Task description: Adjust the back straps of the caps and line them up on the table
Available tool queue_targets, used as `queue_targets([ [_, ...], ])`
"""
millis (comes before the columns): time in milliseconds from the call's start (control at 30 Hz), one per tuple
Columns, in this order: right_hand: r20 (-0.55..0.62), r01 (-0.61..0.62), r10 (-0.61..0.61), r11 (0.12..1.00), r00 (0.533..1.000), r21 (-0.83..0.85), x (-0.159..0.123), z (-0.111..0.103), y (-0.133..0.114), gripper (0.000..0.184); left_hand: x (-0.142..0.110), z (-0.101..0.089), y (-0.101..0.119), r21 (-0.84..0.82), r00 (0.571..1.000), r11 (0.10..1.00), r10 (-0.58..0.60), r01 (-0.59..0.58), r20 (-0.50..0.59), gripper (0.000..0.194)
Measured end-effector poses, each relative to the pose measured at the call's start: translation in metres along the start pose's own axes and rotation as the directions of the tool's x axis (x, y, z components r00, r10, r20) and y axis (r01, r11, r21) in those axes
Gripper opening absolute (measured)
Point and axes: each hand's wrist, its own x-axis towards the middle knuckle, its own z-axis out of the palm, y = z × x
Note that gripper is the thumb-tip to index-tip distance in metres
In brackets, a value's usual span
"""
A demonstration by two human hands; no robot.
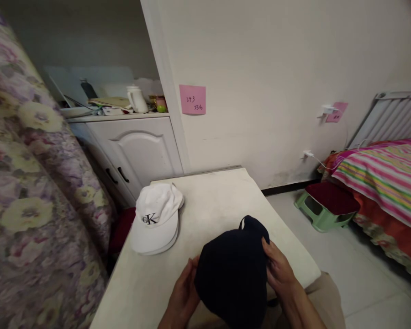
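Dark cap [231,274] held between two hands at the near end of the table [208,196]

From where I stand, the cap is at the table's near end, toward its right side, crown up, with a strap making a small loop at its far edge. Whether its underside touches the table, I can't tell. The left hand [185,290] grips the cap's left edge, its fingers partly hidden behind the fabric. The right hand [279,267] pinches the opposite edge near the strap, thumb on the outside. A knee in beige cloth [325,297] shows just beside the table's near right corner.

On the table's left side rests a white cap [157,217] with black lettering, brim toward the near end, a second brim edge showing beneath.

Beyond the table's far left corner stands a white cabinet [142,153], a white jug [137,99] on top. A pink note [192,99] is stuck to the wall past the table's far edge. A flowered curtain [37,205] hangs left of the table; right of it sit a green stool [315,214] and, further out, a bed [390,183] with a striped cover.
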Motion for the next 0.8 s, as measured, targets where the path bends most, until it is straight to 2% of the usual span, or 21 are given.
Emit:
queue_targets([
  [100,0.025,0.007,-0.007,1.0,1.0,-0.003,-0.003,0.005,-0.002,0.03,-0.002,0.008,0.013,-0.038,0.995,0.998,-0.04,0.043,0.088,0.026],
  [200,0.077,0.025,-0.023,0.999,0.997,-0.024,-0.003,0.011,-0.007,0.031,0.001,0.015,0.023,-0.042,0.997,0.999,0.025,-0.022,0.072,0.018],
  [333,0.139,0.031,-0.023,0.998,0.99,-0.053,0.002,0.02,-0.018,0.033,0.007,0.027,0.039,-0.012,0.986,0.991,0.133,-0.132,0.099,0.029],
  [500,0.236,0.071,-0.065,0.997,0.97,-0.019,0.008,0.025,-0.029,0.034,0.004,0.037,0.058,-0.022,0.954,0.978,0.207,-0.207,0.218,0.045],
  [667,0.341,0.034,-0.031,0.999,0.94,-0.002,0.006,0.019,-0.028,0.031,-0.007,0.031,0.062,0.005,0.907,0.984,0.161,-0.177,0.39,0.052],
  [800,0.38,0.022,-0.016,1.0,0.925,-0.013,0.007,0.017,-0.024,0.027,-0.011,0.029,0.059,0.008,0.887,0.988,0.134,-0.154,0.443,0.044],
])
